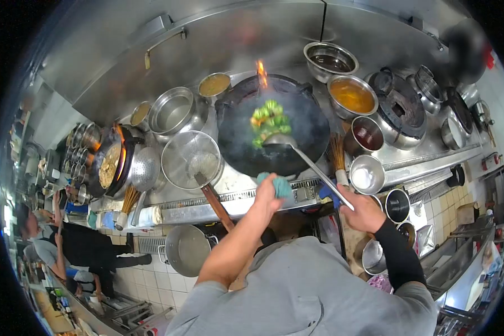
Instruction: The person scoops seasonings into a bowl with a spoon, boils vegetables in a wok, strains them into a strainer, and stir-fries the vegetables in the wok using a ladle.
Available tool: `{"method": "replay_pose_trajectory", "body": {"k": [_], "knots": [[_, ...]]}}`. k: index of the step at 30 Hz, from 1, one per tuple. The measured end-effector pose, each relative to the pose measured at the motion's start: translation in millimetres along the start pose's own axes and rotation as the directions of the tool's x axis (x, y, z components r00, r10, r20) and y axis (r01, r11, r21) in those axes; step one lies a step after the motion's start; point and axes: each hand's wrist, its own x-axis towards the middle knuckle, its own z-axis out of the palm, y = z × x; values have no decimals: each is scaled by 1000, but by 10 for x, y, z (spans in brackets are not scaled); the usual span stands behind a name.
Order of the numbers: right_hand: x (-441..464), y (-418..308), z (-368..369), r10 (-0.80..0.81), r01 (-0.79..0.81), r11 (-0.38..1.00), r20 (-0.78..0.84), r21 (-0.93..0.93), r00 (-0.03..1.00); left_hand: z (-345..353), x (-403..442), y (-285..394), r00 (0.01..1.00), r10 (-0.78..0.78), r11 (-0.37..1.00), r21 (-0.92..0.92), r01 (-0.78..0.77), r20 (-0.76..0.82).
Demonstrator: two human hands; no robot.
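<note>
A large black wok (238, 148) sits over the middle burner. Bright green vegetables (270, 120) with some orange pieces lie, or are tossed, in its middle; I cannot tell which. At the wok's near rim my left hand (267, 193) is closed on a folded green cloth (280, 188), which is against the rim. My right hand (364, 209) grips the end of a long-handled ladle (313, 163). The ladle's bowl rests among the near vegetables. Behind the wok a flame (261, 71) rises, and smoke hangs over it.
Left are a wire strainer (179, 162), a perforated skimmer (145, 168) and a flaming wok (111, 165). A metal bowl of orange liquid (353, 96) and a bamboo brush (337, 152) stand right. A big pot (188, 252) is below. Co-workers (67, 246) stand far left.
</note>
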Motion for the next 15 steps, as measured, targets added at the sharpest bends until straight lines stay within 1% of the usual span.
{"method": "replay_pose_trajectory", "body": {"k": [1, 3, 4, 5, 6, 8, 10, 11, 12, 14, 15], "knots": [[-4, -34, -91, 19, -19, 1000, 63, -13, 998, -271, 441, 67, 950, -67, 996, -36, 82, 304], [175, 95, 31, -4, 9, 998, 73, -62, 997, 64, 342, 196, 997, -9, 1000, -11, 9, 82], [284, 194, 159, -10, 17, 996, 79, -82, 997, 151, 278, 203, 999, 20, 1000, 11, -20, -33], [436, 250, 328, -51, 51, 992, 1, -114, 999, -38, 452, 181, 999, 10, 997, 70, -14, 51], [605, 365, 542, -92, 83, 988, -64, -127, 994, -236, 587, 62, 998, 21, 996, 80, -26, 62], [765, 151, 652, 59, -68, 988, -70, -136, 996, -579, 679, -148, 993, 63, 992, 99, -73, 100], [766, 217, 844, -1, -17, 995, -181, -101, 984, -698, 369, -381, 997, 77, 994, 79, -78, 4], [687, 186, 807, -17, -2, 995, -182, -99, 983, -831, 201, -500, 994, 86, 991, 97, -92, 64], [563, 111, 685, 32, -42, 997, -130, -72, 991, -866, 102, -536, 987, 95, 987, 113, -110, 127], [287, -6, 377, 48, -49, 999, -87, -5, 995, -518, -144, -402, 994, 79, 996, 46, -82, 76], [180, 23, 244, -1, 1, 1000, -67, -6, 998, -411, -210, -355, 997, 64, 998, 3, -64, 38]]}}
